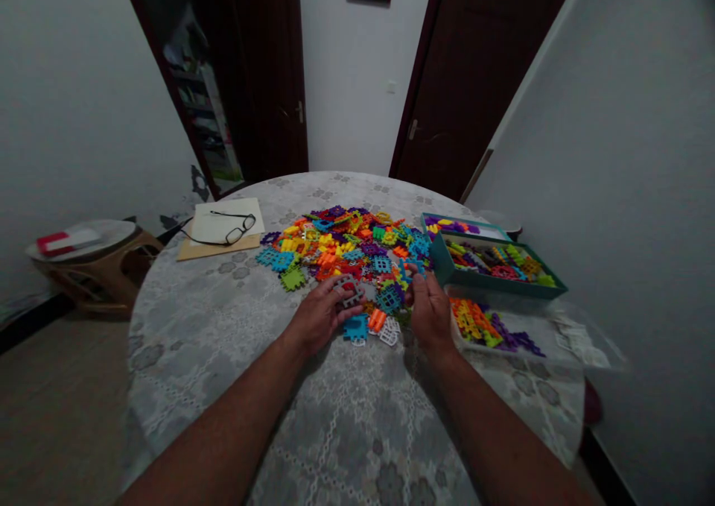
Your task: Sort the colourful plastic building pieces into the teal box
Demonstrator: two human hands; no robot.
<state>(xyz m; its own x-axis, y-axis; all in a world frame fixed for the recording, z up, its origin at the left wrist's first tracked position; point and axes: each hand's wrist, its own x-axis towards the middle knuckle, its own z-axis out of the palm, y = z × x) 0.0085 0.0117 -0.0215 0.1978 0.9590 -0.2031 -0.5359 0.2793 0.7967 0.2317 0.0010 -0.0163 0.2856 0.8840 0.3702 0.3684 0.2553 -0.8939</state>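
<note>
A grey square lattice building piece (357, 299) with red showing in its middle is gripped by my left hand (319, 314). My right hand (430, 308) pinches a blue toothed building piece (410, 268) between thumb and fingers. Both hands are over the near edge of a heap of colourful interlocking building pieces (340, 247). Between the hands lie a flat blue piece (355, 328), an orange piece (377, 320) and white lattice pieces (389, 331). A teal lattice piece (388, 298) rests just left of my right hand.
To the right stand a green box (508, 286) and a clear plastic tray (553, 351), both holding sorted pieces. Eyeglasses (234, 234) lie on papers (206, 223) at the left. A patterned cloth covers the round table (223, 342). A stool (100, 267) stands beyond its left edge.
</note>
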